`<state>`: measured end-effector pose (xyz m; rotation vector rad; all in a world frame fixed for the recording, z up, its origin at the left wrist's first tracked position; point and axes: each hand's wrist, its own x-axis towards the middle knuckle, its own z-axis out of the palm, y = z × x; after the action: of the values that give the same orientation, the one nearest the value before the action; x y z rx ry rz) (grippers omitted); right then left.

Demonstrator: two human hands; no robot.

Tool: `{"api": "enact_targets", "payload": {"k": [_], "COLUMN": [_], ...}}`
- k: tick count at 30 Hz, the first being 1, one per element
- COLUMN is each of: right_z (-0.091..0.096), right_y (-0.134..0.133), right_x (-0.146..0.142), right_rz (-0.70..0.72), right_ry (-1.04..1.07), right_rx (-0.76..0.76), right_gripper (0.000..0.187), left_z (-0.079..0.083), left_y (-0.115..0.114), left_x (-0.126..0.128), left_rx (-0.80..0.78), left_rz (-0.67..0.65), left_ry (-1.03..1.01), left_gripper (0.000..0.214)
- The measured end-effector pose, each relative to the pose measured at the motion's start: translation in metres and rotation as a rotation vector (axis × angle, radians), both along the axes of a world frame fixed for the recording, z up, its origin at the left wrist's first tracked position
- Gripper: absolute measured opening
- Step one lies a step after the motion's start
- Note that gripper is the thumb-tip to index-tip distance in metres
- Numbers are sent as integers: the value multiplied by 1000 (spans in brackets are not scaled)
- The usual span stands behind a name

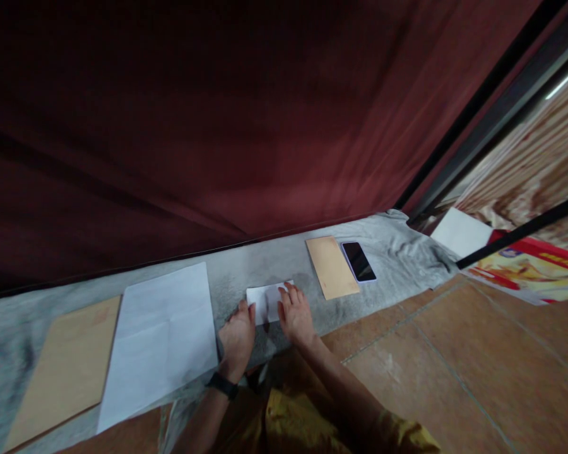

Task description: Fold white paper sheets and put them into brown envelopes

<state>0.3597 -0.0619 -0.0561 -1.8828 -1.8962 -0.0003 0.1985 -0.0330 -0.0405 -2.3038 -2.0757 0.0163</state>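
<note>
A small folded sheet of white paper [267, 304] lies on the grey cloth between my two hands. My left hand [238, 334] is closed at its left edge, with the thumb on the paper and the other fingers curled and partly hidden. Across the paper's right end rests my right hand [296, 312], its fingers stretched over the top and slightly apart. Right of it is a small brown envelope [332, 267]. On the left lies a large white sheet [163, 343] with faint fold creases, and it meets a larger brown envelope [69, 362].
A smartphone [358, 261] lies beside the small envelope. The grey cloth [246, 261] covers a long narrow surface in front of a dark red curtain [265, 157]. Tiled floor [454, 359], a dark metal bar [525, 230] and a red and yellow printed box [534, 268] are at the right.
</note>
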Motion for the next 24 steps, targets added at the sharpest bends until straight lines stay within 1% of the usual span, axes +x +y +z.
{"api": "enact_targets", "payload": {"k": [2, 3, 6, 9, 15, 18, 20, 21, 24], "right_z": [-2, -4, -12, -20, -28, -29, -28, -28, -27], "right_y": [4, 5, 7, 6, 5, 5, 5, 5, 5], "right_x": [-9, -12, -18, -18, -18, -18, -18, -18, -17], "right_rz": [70, 83, 38, 0, -7, -9, -4, -3, 7], "right_ry": [24, 26, 9, -15, -36, -38, -41, -43, -54], "right_rx": [-29, -48, -93, -96, -58, -65, -82, -92, -121], "right_gripper": [44, 45, 50, 54, 59, 61, 62, 62, 61], "left_z": [2, 3, 6, 6, 3, 3, 1, -1, -12], "left_y": [0, 0, 0, -1, -1, -2, -3, -4, -7], "left_x": [1, 1, 2, 3, 1, -1, 1, 2, 11], "left_rx": [-16, -21, -21, 1, 6, 68, 147, 184, 224], "left_rz": [6, 6, 11, 15, 29, 25, -18, -70, -284], "left_ry": [3, 4, 3, 8, -19, -55, -109, -155, -312], "left_gripper": [46, 45, 46, 48, 44, 40, 36, 35, 36]}}
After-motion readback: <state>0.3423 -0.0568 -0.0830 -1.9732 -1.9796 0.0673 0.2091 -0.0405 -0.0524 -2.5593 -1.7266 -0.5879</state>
